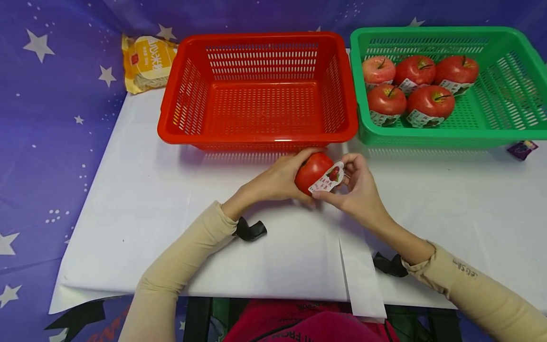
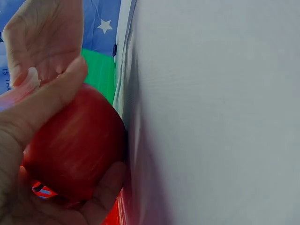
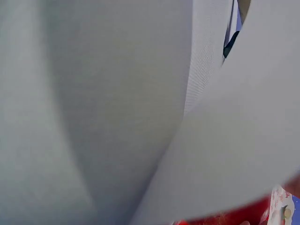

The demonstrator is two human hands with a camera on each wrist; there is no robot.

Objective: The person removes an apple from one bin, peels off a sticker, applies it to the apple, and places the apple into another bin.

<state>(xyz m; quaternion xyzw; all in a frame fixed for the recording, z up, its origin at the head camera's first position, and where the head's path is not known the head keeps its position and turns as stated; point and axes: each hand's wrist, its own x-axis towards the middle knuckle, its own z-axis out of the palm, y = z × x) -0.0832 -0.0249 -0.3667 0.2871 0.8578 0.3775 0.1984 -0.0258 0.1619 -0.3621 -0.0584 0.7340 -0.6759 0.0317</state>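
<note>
My left hand (image 1: 279, 178) curls round a red apple (image 1: 314, 167) just in front of the red basket. In the left wrist view the thumb and fingers wrap the apple (image 2: 79, 145) from both sides. A white printed label (image 1: 326, 179) with a fruit picture lies against the apple's right side. My right hand (image 1: 361, 192) pinches that label, its thumb at the lower edge and fingers at the far end. A long white paper strip (image 1: 361, 275) runs from below the right hand over the table's front edge. White surfaces fill most of the right wrist view, hiding the right hand's grip.
Beyond the hands stands a red basket (image 1: 256, 141). Right of it, a green basket (image 1: 448, 135) holds several labelled apples (image 1: 431, 104). A yellow food packet (image 1: 149, 64) lies at the back left, and a small purple packet (image 1: 522, 149) sits under the green basket's front.
</note>
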